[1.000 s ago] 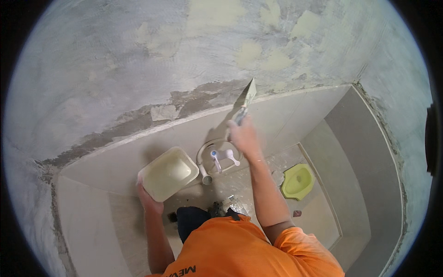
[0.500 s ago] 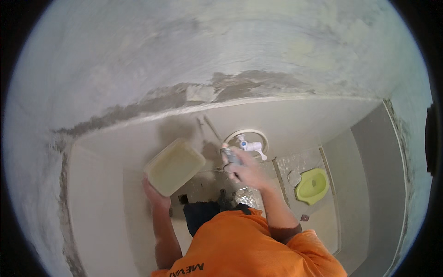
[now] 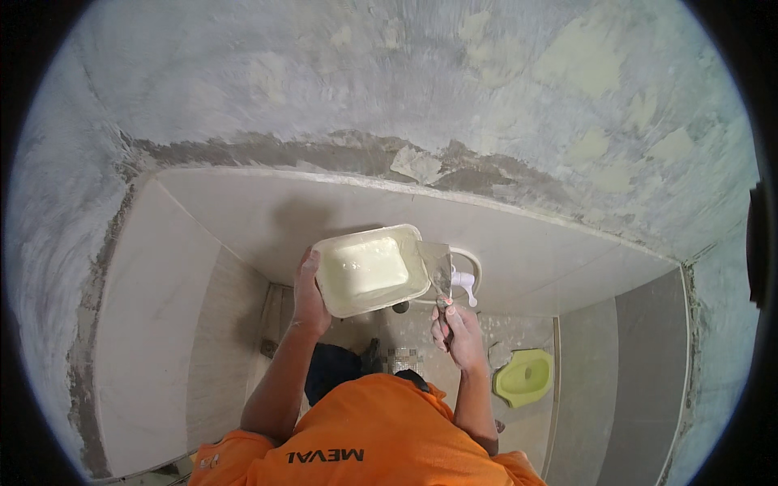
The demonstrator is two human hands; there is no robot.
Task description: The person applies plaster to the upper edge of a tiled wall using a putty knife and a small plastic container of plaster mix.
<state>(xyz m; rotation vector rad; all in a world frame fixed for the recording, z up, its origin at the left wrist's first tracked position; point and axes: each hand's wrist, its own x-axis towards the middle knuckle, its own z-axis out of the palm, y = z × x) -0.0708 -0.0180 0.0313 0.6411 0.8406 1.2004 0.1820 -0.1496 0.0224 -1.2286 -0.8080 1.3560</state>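
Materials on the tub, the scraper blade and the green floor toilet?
Tub: probably plastic, off-white with a slight sheen; the lipped rim and rounded corners look moulded.
Scraper blade: likely thin sheet metal, dull grey; flat, straight-edged and smeared.
Floor toilet: looks like glazed ceramic, smooth yellow-green in one even colour with soft curves; plastic can't be ruled out.

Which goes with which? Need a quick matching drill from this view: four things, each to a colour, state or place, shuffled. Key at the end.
Things:
1. tub
2. scraper
3. squat toilet
4. shirt

Descriptions:
A. lime green
B. held in the right hand
C. orange
D. held in the left hand, pale paste inside

Pairs: 1-D, 2-B, 3-A, 4-C
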